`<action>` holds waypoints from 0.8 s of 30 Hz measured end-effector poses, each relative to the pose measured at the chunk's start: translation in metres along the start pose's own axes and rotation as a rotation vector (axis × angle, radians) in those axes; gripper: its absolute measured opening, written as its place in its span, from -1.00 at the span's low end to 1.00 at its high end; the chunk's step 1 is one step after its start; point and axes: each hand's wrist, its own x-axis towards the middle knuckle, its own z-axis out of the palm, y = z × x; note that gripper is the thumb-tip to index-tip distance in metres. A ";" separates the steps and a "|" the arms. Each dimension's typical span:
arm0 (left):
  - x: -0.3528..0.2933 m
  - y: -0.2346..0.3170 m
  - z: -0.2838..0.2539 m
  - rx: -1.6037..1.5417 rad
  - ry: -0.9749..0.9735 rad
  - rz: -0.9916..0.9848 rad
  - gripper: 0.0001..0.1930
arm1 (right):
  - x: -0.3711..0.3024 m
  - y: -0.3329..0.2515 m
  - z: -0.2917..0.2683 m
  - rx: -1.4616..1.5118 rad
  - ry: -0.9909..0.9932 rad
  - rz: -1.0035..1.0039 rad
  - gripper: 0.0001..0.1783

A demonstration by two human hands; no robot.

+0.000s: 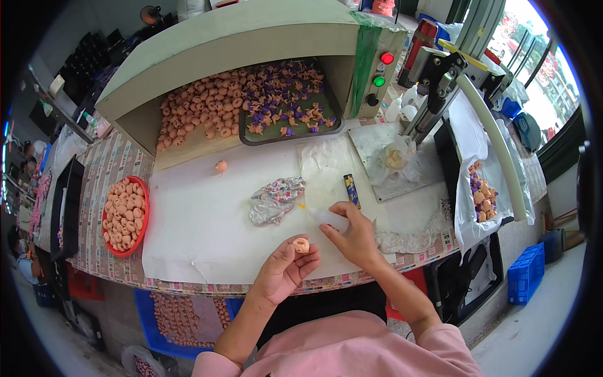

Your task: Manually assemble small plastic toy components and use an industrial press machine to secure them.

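My left hand (282,271) is closed around a small hollow doll head (301,245), peach-coloured, its round opening facing up. Just to the right, my right hand (353,235) grips a white squeeze bottle (328,219) tilted so that its yellow nozzle (303,206) points left and away from me. The nozzle is apart from the doll head. Beyond the hands lies a crumpled floral plastic bag (275,200). A narrow dark-blue and yellow packet (352,190) lies beyond my right hand. One loose doll head (220,166) rests farther off on the white sheet (195,213).
A metal box housing (232,47) at the back covers piled doll heads (204,103) and a dark tray (292,135) of small purple-and-peach figures. A red basket (147,213) of heads stands left. At right are a lever press (440,88) and a paper-lined bin (471,232).
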 end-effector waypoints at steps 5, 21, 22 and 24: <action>-0.018 0.021 -0.012 -0.070 0.025 0.048 -0.60 | 0.037 -0.003 0.024 -0.216 -0.147 -0.145 -0.65; -0.049 0.038 -0.012 -0.183 -0.017 0.043 -0.58 | 0.233 0.021 0.107 -0.531 -0.145 -0.228 -0.83; -0.049 0.039 -0.010 -0.176 -0.008 0.050 -0.59 | 0.231 0.023 0.106 -0.534 -0.073 -0.273 -0.83; -0.047 0.043 -0.016 -0.175 0.011 0.073 -0.59 | 0.212 -0.007 0.098 -0.323 -0.112 -0.242 -0.84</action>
